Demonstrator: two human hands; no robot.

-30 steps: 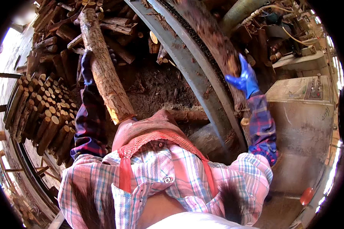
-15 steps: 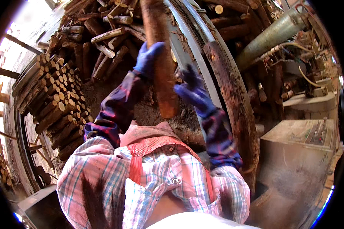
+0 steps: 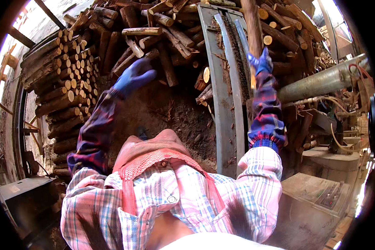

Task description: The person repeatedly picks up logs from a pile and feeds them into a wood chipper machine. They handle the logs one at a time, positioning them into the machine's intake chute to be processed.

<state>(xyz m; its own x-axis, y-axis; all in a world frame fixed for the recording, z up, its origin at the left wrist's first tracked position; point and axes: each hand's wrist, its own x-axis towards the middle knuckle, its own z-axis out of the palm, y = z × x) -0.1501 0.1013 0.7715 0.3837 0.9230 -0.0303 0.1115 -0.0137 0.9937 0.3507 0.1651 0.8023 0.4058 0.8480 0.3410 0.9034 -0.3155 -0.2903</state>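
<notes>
Two gloved hands show, both in blue gloves over dark plaid sleeves. One long log (image 3: 253, 25) stands nearly upright at the top of the view, and the right hand (image 3: 260, 62) is wrapped around its lower part, fingers closed on the bark, directly above the grey metal conveyor trough (image 3: 221, 96) that runs from the upper middle down toward the person's chest. The left hand (image 3: 134, 77) hangs in the air holding nothing, fingers loosely curled and partly spread, over a patch of dark, bark-strewn ground (image 3: 171, 112). Logs lie in two groups too many to count: a neat stack with cut ends facing out (image 3: 68, 87) at the left, and a loose jumbled pile (image 3: 154, 29) across the top. A few short log pieces (image 3: 204, 85) rest against the left wall of the trough. Inside the trough a toothed chain (image 3: 237, 54) runs lengthwise, with bark crumbs along it; no whole log lies in it. One thick grey pipe (image 3: 321, 81) slants across at the right, just beside the log, and a dusty machine housing (image 3: 321, 196) fills the lower right. Open room lies mainly on the ground between the stack and the trough's left edge.
</notes>
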